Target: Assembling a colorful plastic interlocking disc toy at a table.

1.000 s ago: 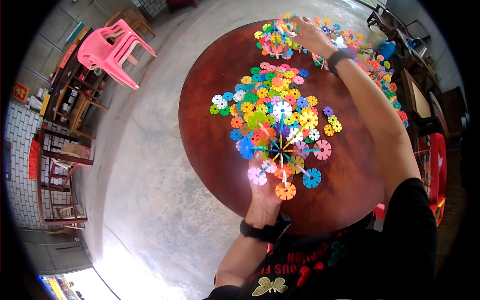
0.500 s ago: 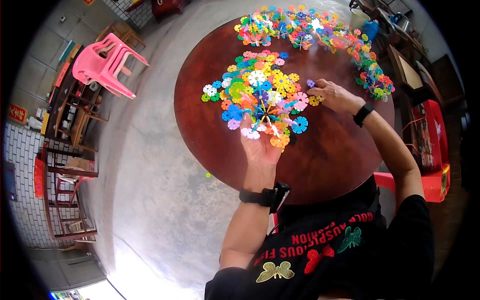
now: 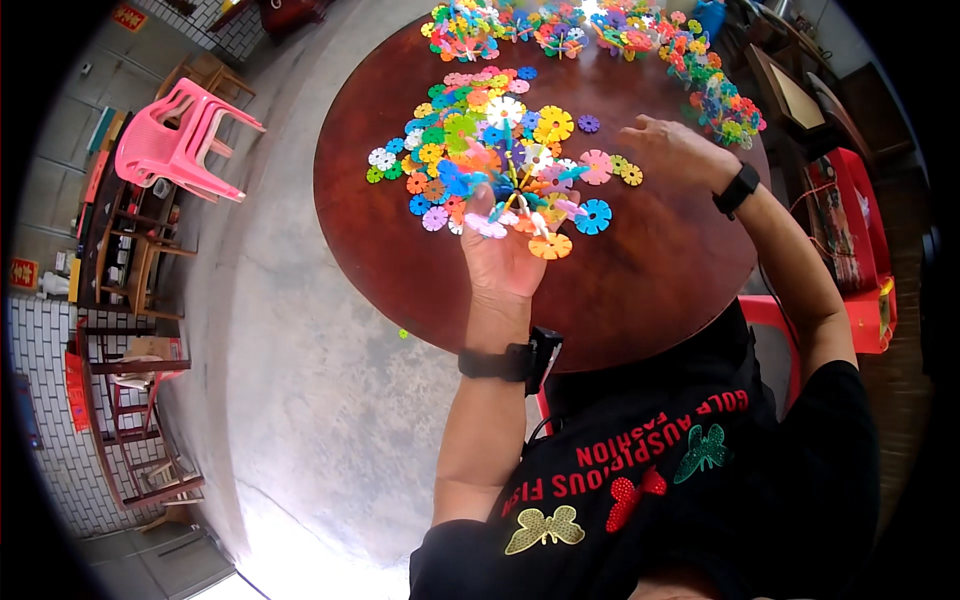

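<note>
My left hand is closed, palm up, beneath a flower-like piece built of interlocking plastic discs, its thumb against the near side. An orange disc and a blue disc stick out on this piece's near and right sides. Behind and left of it spread many more colourful discs, overlapping it in view. My right hand hovers over the table's right half, fingers loosely bent and apart from the discs, nothing visible in them. A purple disc lies left of its fingertips; a yellow disc sits just below them.
The round dark-red table carries more joined disc clusters along its far and right edges. Pink plastic chairs stand at the left. A red box-like thing is at the right. One small green disc lies on the floor.
My right hand has drawn away to the right from the purple disc, which stays on the table. The left hand keeps its hold on the flower piece. The whole view has shifted.
</note>
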Demonstrator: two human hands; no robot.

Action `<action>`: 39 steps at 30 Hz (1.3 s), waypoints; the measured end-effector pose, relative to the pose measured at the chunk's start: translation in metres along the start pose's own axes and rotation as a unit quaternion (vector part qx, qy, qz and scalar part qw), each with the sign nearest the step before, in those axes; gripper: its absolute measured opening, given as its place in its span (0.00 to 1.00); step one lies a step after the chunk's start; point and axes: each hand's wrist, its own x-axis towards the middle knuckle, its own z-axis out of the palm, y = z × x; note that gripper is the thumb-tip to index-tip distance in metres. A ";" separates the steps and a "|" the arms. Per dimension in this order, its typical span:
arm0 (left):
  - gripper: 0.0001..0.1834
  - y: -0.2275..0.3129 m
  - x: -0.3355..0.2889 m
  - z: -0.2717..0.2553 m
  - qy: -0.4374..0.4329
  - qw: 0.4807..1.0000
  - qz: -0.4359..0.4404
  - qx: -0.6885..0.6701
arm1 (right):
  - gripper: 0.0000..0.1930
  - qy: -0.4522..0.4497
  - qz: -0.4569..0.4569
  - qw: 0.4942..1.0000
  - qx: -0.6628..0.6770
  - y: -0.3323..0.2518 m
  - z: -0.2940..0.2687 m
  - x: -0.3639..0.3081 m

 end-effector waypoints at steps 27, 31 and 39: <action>0.41 -0.001 -0.004 0.005 -0.071 0.988 -0.055 -0.125 | 0.02 0.279 0.132 0.850 0.427 -0.083 -0.070 -0.053; 0.38 0.008 -0.002 0.005 -0.021 0.992 0.009 -0.120 | 0.02 0.197 0.084 0.900 0.380 -0.055 -0.034 -0.049; 0.40 0.016 -0.005 0.002 -0.009 0.985 0.010 -0.172 | 0.06 -0.093 0.047 0.993 -0.050 -0.030 -0.006 0.002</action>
